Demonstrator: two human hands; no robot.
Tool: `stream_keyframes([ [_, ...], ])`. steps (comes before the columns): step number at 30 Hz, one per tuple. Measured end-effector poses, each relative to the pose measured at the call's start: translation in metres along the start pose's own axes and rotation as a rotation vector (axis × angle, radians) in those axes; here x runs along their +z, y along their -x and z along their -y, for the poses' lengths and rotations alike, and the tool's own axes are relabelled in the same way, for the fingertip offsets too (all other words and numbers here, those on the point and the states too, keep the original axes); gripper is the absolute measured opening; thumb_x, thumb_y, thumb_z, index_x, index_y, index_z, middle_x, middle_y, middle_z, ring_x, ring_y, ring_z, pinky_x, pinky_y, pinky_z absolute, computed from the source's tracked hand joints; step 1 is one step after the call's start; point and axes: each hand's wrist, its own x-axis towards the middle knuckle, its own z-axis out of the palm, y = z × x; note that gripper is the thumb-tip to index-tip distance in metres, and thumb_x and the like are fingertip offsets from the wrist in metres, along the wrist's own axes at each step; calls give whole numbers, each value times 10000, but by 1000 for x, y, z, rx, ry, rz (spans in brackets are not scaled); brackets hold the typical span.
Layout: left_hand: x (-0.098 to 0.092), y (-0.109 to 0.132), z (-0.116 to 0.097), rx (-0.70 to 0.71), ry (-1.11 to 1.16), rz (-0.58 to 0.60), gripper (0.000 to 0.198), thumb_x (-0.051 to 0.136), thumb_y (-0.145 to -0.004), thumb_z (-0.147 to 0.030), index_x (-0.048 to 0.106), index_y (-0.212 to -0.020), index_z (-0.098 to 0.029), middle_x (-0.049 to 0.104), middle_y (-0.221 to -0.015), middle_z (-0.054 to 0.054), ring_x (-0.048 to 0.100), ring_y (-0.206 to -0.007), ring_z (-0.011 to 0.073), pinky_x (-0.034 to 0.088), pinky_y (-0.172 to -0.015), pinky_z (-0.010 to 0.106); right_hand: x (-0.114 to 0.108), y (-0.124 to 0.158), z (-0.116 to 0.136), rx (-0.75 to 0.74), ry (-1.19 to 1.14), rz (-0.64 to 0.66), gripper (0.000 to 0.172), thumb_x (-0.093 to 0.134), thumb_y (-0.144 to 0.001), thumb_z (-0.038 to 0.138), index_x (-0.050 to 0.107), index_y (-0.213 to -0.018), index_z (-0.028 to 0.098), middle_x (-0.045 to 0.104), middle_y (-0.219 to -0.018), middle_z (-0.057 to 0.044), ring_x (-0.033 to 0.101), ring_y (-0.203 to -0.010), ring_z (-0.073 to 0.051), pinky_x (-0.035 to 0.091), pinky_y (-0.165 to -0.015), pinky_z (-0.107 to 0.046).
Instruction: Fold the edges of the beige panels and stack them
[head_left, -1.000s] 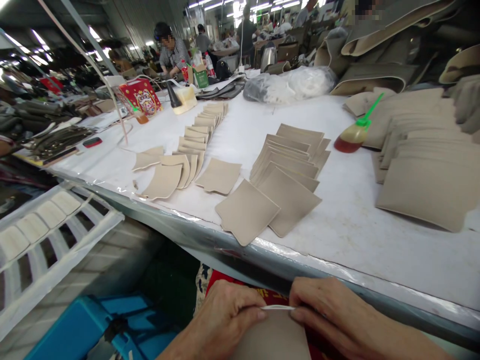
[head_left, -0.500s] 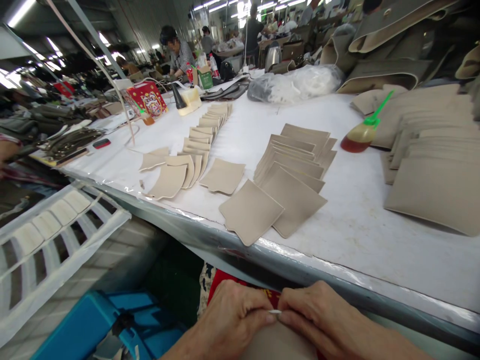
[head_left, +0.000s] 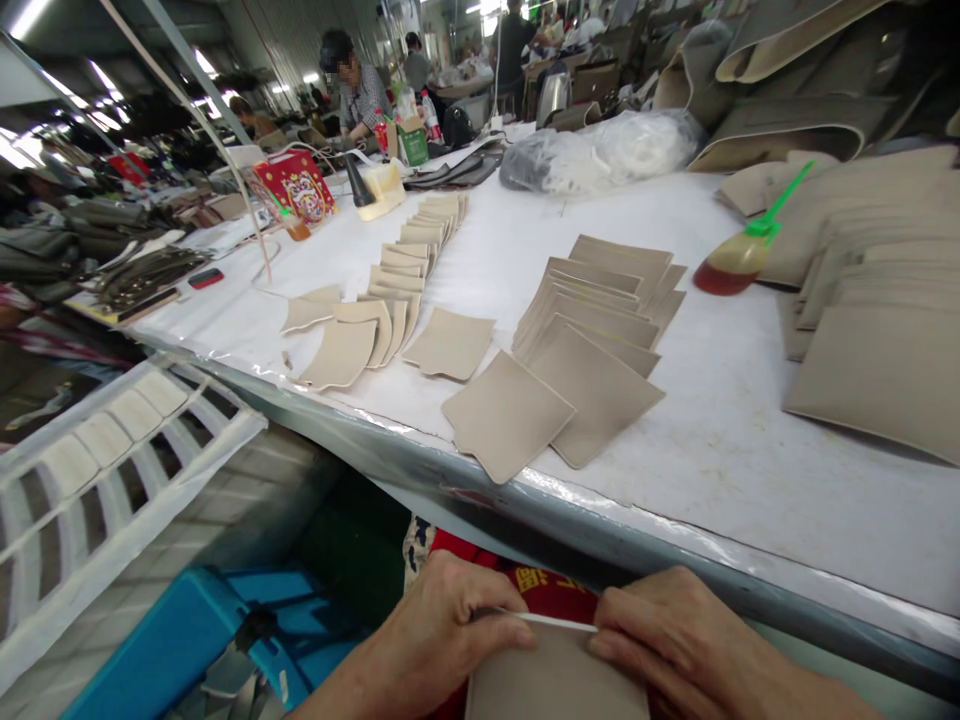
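A taupe leather piece (head_left: 559,675) with a pale edge lies between my two hands, low in the view over my lap. My left hand (head_left: 461,625) pinches its upper left edge between thumb and fingers. At the upper right edge, my right hand (head_left: 667,630) is closed on the same piece. The lower part of the piece runs out of view. On the table just beyond lie a fanned stack of similar leather pieces (head_left: 510,415) and a curved row of smaller ones (head_left: 341,352).
A glue bottle (head_left: 735,255) with a green nozzle stands on the white table (head_left: 712,450), beside larger stacked panels (head_left: 885,370). A blue bin (head_left: 157,640) and a white plastic rack (head_left: 165,485) are at lower left. A co-worker (head_left: 360,95) bends over the far side.
My hands have moved apart along the edge of the leather piece, so more of its pale edge and surface shows. The view has shifted slightly.
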Motion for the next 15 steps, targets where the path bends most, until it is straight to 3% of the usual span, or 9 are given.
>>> stream_keyframes([
  [3,-8,4,3,14,11,40,226,575,-908,-277,752,-849,-149,652,-711,-21,554,-660,91,346,-597,166,2,2,-5,14,-48,8,498,194,-1074,495,501,-782,234,585,-727,24,541,-639,-158,389,-624,-262],
  [7,-10,6,5,10,31,4,237,563,-908,-267,746,-829,-138,635,-694,-17,544,-652,93,352,-609,166,1,-1,-4,62,-139,35,453,274,-1071,454,523,-765,231,595,-738,26,561,-646,-146,405,-618,-235],
  [12,-4,2,2,16,-11,-27,238,591,-888,-286,747,-777,-145,557,-613,-34,492,-597,89,317,-575,193,2,-22,14,66,-101,20,177,461,-997,294,619,-930,252,681,-898,2,659,-791,-190,457,-692,-241],
  [15,-4,1,0,-6,5,-62,242,628,-861,-306,742,-733,-137,518,-578,-42,453,-579,88,304,-560,202,7,-37,25,28,-63,24,240,395,-998,233,625,-932,220,691,-871,-35,674,-743,-203,461,-643,-249],
])
